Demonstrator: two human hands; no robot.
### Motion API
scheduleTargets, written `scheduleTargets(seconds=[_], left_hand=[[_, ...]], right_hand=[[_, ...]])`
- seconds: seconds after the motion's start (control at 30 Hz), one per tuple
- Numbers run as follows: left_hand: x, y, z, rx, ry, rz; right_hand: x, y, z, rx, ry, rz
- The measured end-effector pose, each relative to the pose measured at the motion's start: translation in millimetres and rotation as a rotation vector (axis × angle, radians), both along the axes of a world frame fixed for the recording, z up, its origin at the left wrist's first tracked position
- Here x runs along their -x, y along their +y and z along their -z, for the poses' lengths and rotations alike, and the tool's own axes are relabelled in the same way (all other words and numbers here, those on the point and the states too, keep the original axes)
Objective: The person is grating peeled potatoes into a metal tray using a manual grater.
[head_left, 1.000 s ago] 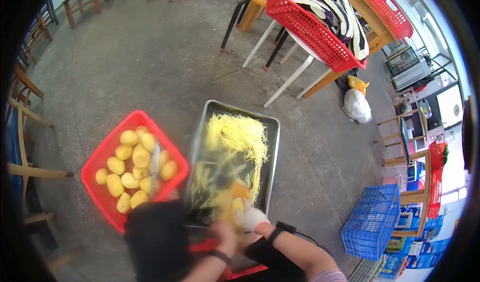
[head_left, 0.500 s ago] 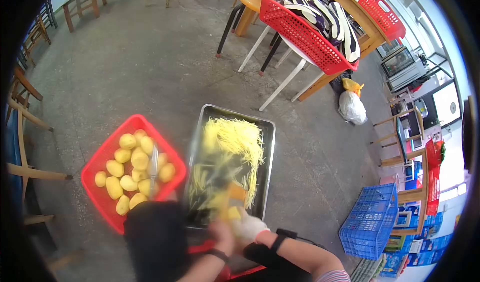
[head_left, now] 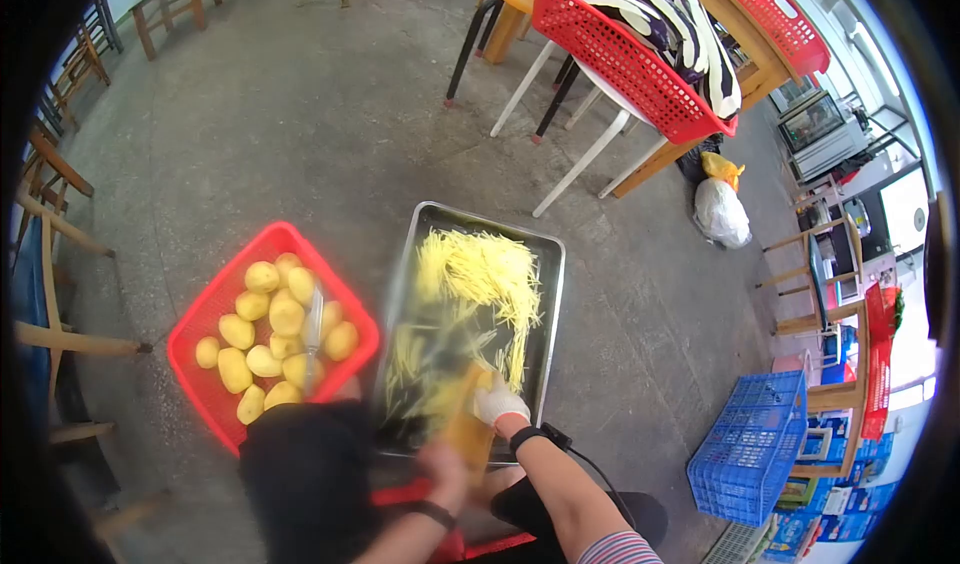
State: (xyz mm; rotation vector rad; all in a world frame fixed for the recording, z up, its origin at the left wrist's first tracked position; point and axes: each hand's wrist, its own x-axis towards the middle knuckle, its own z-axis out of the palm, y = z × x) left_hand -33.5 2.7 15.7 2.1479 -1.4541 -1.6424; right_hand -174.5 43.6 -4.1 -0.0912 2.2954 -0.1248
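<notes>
A wooden shredder board [head_left: 466,432] slants over the near part of a metal tray [head_left: 553,309]. My left hand [head_left: 443,467], bare and blurred, is closed at the board's near left edge. My right hand [head_left: 498,404], in a white glove, is curled on the board's upper right side around a pale yellow potato, mostly hidden by the fingers. A pile of yellow potato shreds [head_left: 490,269] fills the tray's far side, with looser shreds to the left. Peeled potatoes [head_left: 286,316] lie in a red basket [head_left: 205,404] on the left, with a knife [head_left: 314,324] on top.
Striped, partly peeled eggplants [head_left: 650,24] fill a red basket [head_left: 640,69] on stools at the far right. Plastic bags [head_left: 720,214] lie on the floor by a table leg. A blue crate [head_left: 745,449] stands at right, and wooden chairs [head_left: 60,334] line the left.
My gloved right hand has moved up the board, away from my left hand, uncovering more of the board. The whole view has shifted slightly.
</notes>
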Motion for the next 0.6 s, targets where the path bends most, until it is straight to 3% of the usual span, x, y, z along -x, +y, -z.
scheduleTargets(seconds=[0.07, 0.1, 0.17, 0.23, 0.3, 0.37, 0.43, 0.5, 0.53, 0.6], left_hand=[[-10.1, 5.1, 16.6, 0.01, -0.018, 0.064], [-20.2, 15.7, 45.6, 0.089, -0.039, 0.156], [-23.8, 15.2, 52.0, 0.17, -0.069, 0.243], [-13.8, 9.6, 21.1, 0.146, -0.044, 0.313], [-15.4, 21.1, 22.7, 0.127, -0.006, 0.232], [-17.7, 25.8, 7.7, 0.032, 0.042, 0.222], [-16.5, 16.6, -50.5, -0.118, -0.016, 0.319], [-24.9, 25.7, -70.0, -0.249, 0.142, 0.054], [-31.5, 29.4, -72.0, -0.248, 0.148, 0.059], [-48.0, 33.6, -73.0, -0.605, 0.186, -0.07]], right_hand=[[10.6, 0.7, 22.8, -0.023, -0.03, 0.176], [14.1, 0.0, 28.8, -0.063, 0.003, 0.109], [21.3, -2.1, 23.3, -0.058, -0.003, 0.146], [27.1, 3.3, 10.9, -0.024, 0.011, 0.147], [28.3, 14.5, -9.6, 0.098, 0.076, 0.227], [37.4, 38.0, -16.1, 0.253, 0.125, 0.16], [37.4, 58.4, -25.8, 0.604, -0.021, 0.435], [14.8, 38.2, -137.1, 0.683, -0.08, 0.523], [9.1, 45.5, -148.0, 0.822, -0.022, 0.548], [-4.3, 56.3, -187.1, 0.884, -0.078, 0.614]])
